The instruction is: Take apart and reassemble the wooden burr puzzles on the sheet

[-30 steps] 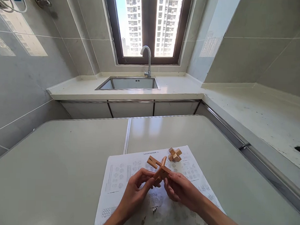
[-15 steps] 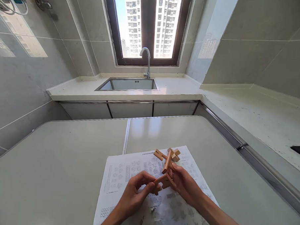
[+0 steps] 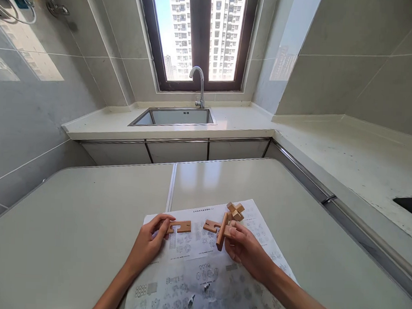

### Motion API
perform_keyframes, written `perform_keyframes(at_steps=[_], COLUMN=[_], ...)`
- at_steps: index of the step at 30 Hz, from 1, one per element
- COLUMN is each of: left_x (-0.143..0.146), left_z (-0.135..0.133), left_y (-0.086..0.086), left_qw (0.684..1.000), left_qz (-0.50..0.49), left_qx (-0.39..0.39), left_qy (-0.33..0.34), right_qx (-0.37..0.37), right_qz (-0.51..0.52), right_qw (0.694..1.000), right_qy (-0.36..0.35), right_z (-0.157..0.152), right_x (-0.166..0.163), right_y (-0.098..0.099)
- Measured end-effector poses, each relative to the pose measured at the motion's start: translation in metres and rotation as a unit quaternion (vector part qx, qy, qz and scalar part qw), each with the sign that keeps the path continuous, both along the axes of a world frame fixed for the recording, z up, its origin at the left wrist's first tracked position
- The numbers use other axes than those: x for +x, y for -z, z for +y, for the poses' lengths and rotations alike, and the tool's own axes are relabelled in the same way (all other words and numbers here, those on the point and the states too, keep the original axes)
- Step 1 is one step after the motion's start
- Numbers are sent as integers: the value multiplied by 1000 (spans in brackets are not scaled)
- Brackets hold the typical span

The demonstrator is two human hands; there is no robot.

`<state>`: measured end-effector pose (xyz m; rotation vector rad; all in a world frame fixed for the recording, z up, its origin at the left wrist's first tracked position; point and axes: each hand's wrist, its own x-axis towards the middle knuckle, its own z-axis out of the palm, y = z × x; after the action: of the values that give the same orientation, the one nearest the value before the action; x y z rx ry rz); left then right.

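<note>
- the left hand (image 3: pixel 151 241) has thumb and fingers closed on one end of a notched wooden piece (image 3: pixel 185 226), hiding that end; i cannot tell whether the piece touches the paper.
- the right hand (image 3: pixel 246 247) pinches a crossed pair of wooden pieces (image 3: pixel 221 235) above the paper, its grip covering the near end.
- a small wooden cross (image 3: pixel 236 212) sits just beyond, near the paper's top right corner, partly masked by the pair.
- the printed sheet (image 3: pixel 201 259) on the bench (image 3: pixel 69 239) runs off the bottom edge; its print is too small to read.
- a second ago both hands met at the joined wood; now they are apart.
</note>
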<state>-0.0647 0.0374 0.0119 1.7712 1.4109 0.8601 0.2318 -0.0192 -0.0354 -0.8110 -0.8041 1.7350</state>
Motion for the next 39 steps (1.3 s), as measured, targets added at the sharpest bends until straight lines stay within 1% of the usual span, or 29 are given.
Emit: perform_keyframes(at_steps=[3, 5, 10, 14, 17, 21, 25, 29, 31, 33, 35, 37, 39], left_x=[-19, -27, -32, -35, -37, -39, -38, -35, -34, -31, -26, -17, -8], left_z=[7, 9, 11, 12, 13, 12, 11, 11, 10, 8, 5, -1, -8], left_y=[7, 9, 10, 11, 13, 15, 17, 19, 19, 19, 17, 15, 13], left_qw=[996, 991, 978, 958, 945, 934, 931, 932, 926, 921, 926, 934, 932], left_qz=[78, 118, 183, 252, 295, 333, 338, 326, 322, 309, 271, 219, 183], left_qx=[37, 63, 99, 135, 139, 124, 139, 158, 189, 231, 264, 277, 288], left_qy=[-12, -11, -9, -18, -26, -17, -23, -38, -50, -50, -17, 50, 123], right_qx=[2, 3, -3, -11, -8, -11, -13, -25, -25, -21, -10, 3, 15], right_qz=[2, 1, 11, 18, 20, 9, -11, -11, -9, -8, -5, -5, -12], right_qw=[1000, 1000, 1000, 1000, 1000, 1000, 999, 1000, 1000, 999, 999, 998, 997], right_qy=[-1, -3, -6, -7, -8, -7, -28, -10, -12, -30, -50, -67, -80], right_z=[-1, -1, -1, -1, -1, -2, -2, -3, -4, -5, -6, -7, -8], right_x=[0, 0, 0, 1, 2, 3, 4, 4, 4, 4, 2, 0, -1], right_y=[6, 8, 9, 11, 12, 8, 5, 7, 8, 9, 11, 12, 13])
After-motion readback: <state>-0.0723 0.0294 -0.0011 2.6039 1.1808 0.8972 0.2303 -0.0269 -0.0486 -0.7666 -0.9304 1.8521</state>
